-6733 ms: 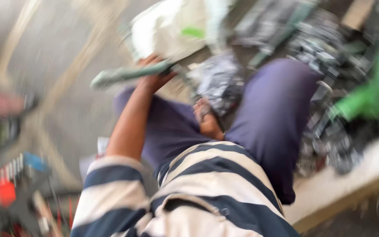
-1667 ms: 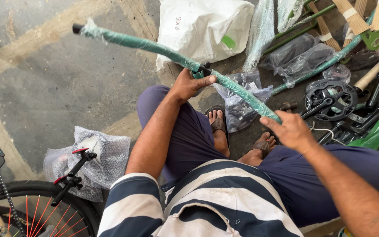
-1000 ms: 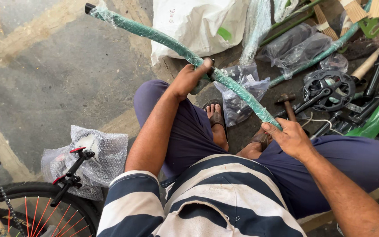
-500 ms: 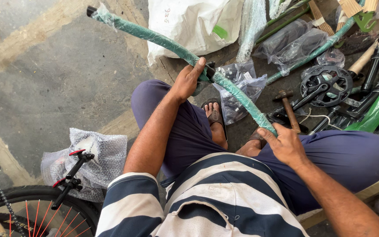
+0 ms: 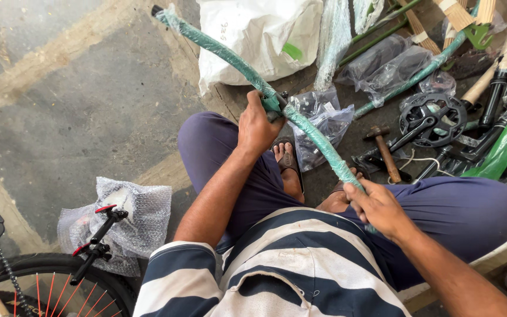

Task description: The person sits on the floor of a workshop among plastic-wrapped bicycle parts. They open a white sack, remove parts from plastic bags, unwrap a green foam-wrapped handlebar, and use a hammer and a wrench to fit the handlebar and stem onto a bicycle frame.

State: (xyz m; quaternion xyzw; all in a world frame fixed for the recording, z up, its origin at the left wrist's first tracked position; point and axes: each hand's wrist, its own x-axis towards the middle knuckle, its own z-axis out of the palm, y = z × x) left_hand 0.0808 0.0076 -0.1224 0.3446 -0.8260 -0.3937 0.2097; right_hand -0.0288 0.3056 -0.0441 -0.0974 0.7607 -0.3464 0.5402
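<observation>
The green-wrapped handlebar (image 5: 253, 76) runs as a long curved tube from about eleven o'clock down toward the middle of the view, over the person's lap. The left hand (image 5: 257, 126) has its fingers closed around the bar at its centre clamp; the right hand (image 5: 377, 206) pinches the lower end, fingers curled tight on the wrapping. To work the wrap well, the left hand probably ought to steady the centre firmly while the right peels or slides along the tube, not across it. Outward lie a hammer (image 5: 385, 155) at two o'clock, a black crankset (image 5: 432, 117) beyond it, and a white sack (image 5: 259, 35) at twelve. The bar's lower tip is hidden under the right hand, and what the clear plastic bag (image 5: 318, 126) under the bar holds is hard to make out.
</observation>
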